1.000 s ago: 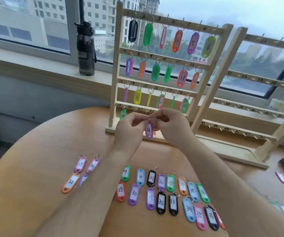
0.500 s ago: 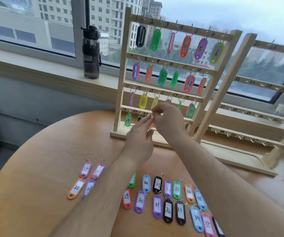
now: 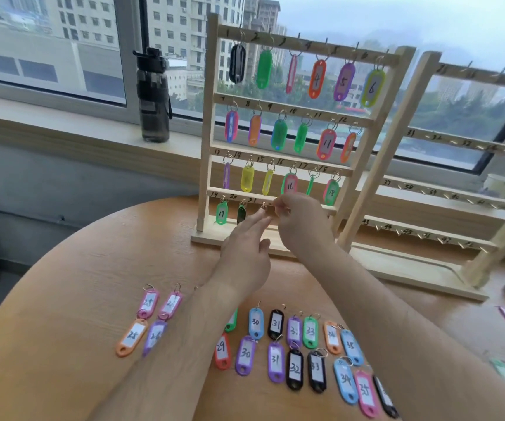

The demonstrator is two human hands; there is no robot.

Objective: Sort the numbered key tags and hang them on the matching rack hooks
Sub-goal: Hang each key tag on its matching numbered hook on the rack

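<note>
Both forearms are bare and reach forward, converging toward the fingertips.

Left hand: back of hand up, fingers straight and held close together, pointing forward and upward. Thumb sits loose on the side nearest the right hand. Its fingertips are just beside the right hand's.

Right hand: slightly ahead of and above the left, fingers curled. Thumb and forefinger pinch a small key ring.
</note>
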